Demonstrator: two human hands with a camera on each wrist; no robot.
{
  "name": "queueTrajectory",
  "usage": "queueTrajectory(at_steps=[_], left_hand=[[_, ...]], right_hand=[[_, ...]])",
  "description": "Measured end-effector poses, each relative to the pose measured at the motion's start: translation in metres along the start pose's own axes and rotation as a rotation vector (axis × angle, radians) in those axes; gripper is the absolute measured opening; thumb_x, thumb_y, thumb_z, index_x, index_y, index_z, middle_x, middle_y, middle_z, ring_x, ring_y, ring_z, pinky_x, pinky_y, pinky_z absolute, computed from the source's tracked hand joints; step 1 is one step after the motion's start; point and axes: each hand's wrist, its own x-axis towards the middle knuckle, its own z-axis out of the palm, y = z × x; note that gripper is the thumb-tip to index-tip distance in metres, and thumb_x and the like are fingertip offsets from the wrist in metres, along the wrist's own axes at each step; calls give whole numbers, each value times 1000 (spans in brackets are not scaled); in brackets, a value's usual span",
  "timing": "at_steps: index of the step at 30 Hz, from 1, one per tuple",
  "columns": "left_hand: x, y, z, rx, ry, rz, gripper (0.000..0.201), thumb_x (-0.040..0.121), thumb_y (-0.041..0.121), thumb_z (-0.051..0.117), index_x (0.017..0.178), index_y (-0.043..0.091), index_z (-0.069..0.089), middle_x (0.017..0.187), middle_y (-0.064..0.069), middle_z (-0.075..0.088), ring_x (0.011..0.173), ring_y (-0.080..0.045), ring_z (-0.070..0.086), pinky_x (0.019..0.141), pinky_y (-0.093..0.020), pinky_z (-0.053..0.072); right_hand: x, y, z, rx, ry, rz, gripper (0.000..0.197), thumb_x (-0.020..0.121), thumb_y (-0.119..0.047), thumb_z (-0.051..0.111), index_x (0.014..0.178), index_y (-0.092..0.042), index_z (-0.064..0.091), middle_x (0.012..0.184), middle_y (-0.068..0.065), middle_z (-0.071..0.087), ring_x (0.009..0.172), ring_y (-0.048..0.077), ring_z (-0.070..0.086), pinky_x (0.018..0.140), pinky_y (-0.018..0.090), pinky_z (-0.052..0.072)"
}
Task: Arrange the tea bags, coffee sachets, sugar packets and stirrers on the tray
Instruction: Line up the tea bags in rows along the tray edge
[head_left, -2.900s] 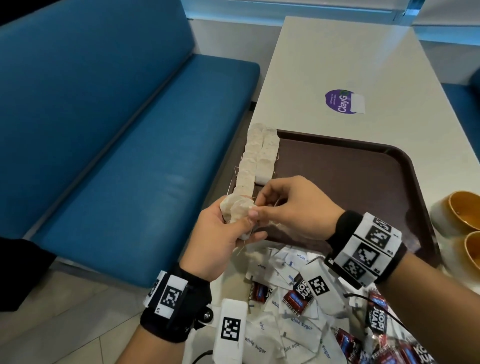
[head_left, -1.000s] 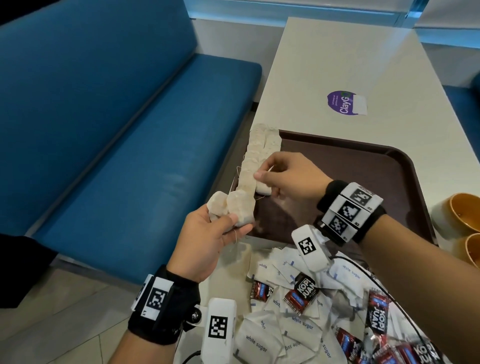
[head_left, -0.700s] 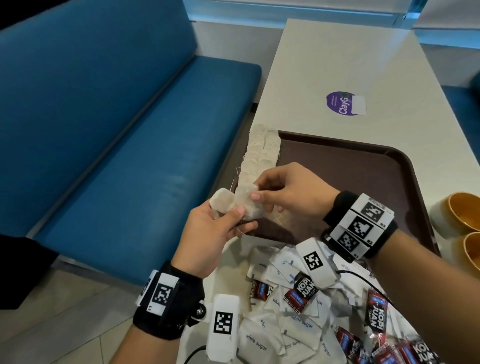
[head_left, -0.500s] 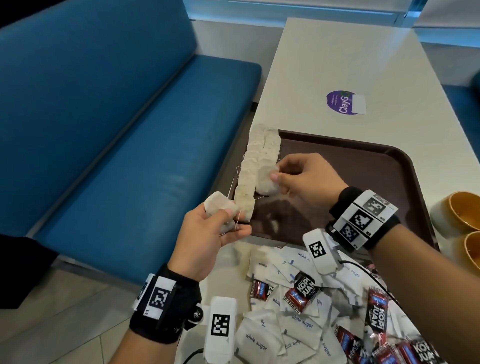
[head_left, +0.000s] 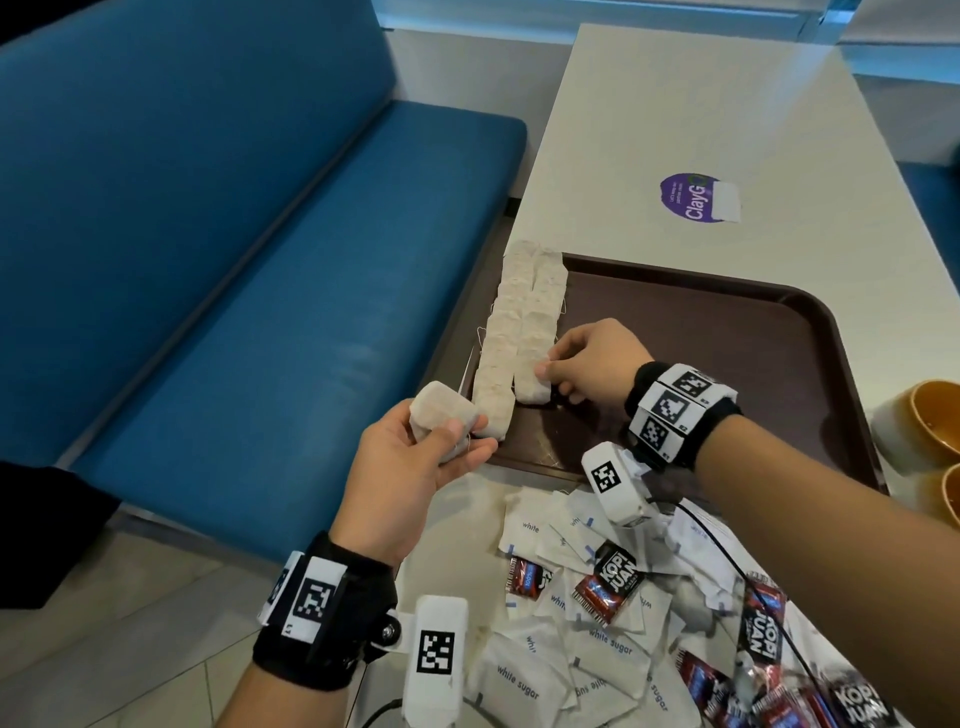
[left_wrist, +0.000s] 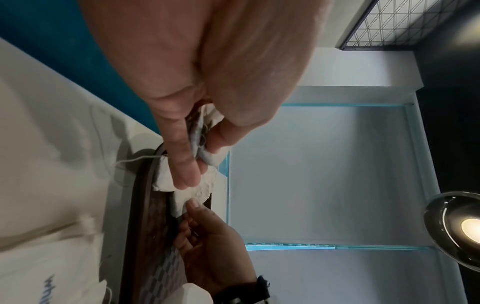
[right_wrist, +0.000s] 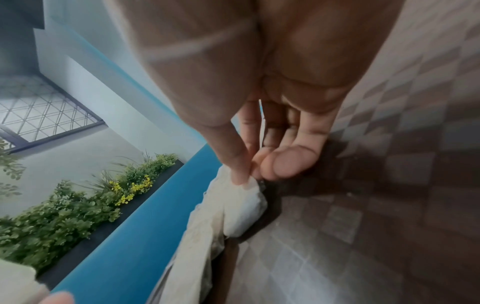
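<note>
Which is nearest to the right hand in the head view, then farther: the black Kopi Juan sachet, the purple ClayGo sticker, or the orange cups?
From the right hand, over the brown tray:
1. Black Kopi Juan sachet, below it in the pile on the near table.
2. Purple ClayGo sticker, beyond the tray.
3. Orange cups, at the right edge.

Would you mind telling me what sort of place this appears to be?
Probably a café or canteen: a blue booth bench runs beside a pale table, a brown serving tray sits on it, and sugar packets and coffee sachets lie heaped nearby.
</note>
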Motion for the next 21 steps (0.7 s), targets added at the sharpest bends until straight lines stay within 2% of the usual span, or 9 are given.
queueTrajectory(at_steps=[3, 7, 11, 13, 15, 17, 21], left_hand=[[0, -2, -2, 5, -9, 14, 21, 101, 2, 58, 121, -4, 61, 111, -20, 75, 104, -35, 74, 90, -37, 61], [1, -2, -2, 8, -22, 21, 22, 99, 2, 60, 120, -3, 62, 111, -19, 76, 103, -34, 74, 88, -34, 61], [2, 0, -2, 22, -36, 32, 23, 99, 2, 62, 121, 0, 64, 112, -17, 76, 104, -31, 74, 88, -32, 61], [3, 0, -2, 29, -41, 32, 23, 98, 2, 62, 121, 0, 65, 113, -17, 76, 103, -31, 75, 86, -32, 61], [4, 0, -1, 44, -58, 34, 23, 98, 2, 62, 121, 0, 66, 113, -18, 75, 101, -32, 75, 84, -31, 60], [3, 1, 2, 45, -86, 38, 26, 98, 2, 63, 123, -1, 65, 114, -19, 75, 101, -32, 74, 82, -31, 60], [2, 3, 10, 72, -152, 41, 27, 98, 6, 65, 124, 1, 66, 112, -18, 76, 99, -29, 75, 78, -30, 60]], right_hand=[[4, 0, 1, -41, 21, -2, 16, 85, -18, 84, 83, -10, 70, 72, 7, 74, 55, 12, 63, 49, 22, 50], [7, 0, 1, -120, 43, 2, 18, 83, -22, 84, 78, -14, 69, 77, 5, 77, 58, 13, 67, 53, 25, 51], [5, -3, -2, -149, 131, -21, 24, 81, -31, 85, 86, -17, 66, 88, 0, 73, 76, 16, 67, 70, 33, 56], [-4, -9, -4, -148, 161, -67, 25, 83, -35, 82, 92, -19, 66, 89, -4, 68, 80, 13, 64, 70, 29, 51], [-17, -16, -2, -43, 99, -132, 24, 84, -39, 81, 91, -20, 69, 88, -3, 69, 76, 12, 62, 69, 29, 49], [-34, -25, 1, 90, -35, -194, 25, 84, -42, 81, 90, -20, 73, 88, -1, 73, 69, 9, 61, 68, 30, 50], [-58, -31, 1, 42, -199, -285, 23, 89, -40, 77, 100, -20, 77, 89, -4, 76, 69, 0, 62, 61, 14, 45]])
